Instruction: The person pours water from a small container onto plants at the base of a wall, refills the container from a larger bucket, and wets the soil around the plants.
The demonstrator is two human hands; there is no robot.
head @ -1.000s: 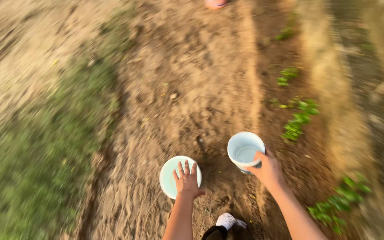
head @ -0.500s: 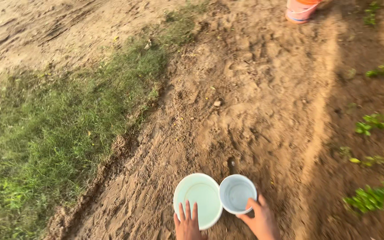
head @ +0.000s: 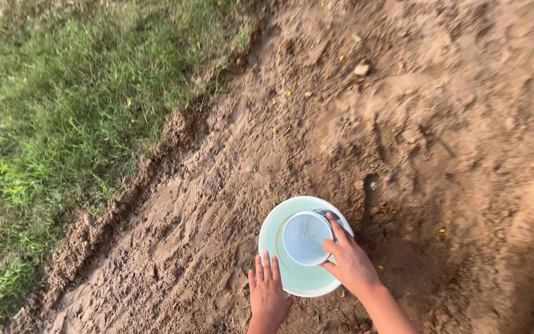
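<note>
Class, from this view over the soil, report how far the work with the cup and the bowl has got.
Done: the white cup sits over the pale green bowl. In hand: the right hand grips the cup's rim; the left hand touches the bowl's edge. Left: both remain above bare soil.

Bare sandy soil (head: pixel 403 124) carries everything here — loose, furrowed and brown. A pale green bowl (head: pixel 279 281) sits directly on it near the bottom, with a small stone (head: pixel 361 70) and yellow flecks further up. Grass (head: pixel 63 111) borders it on the left
</note>
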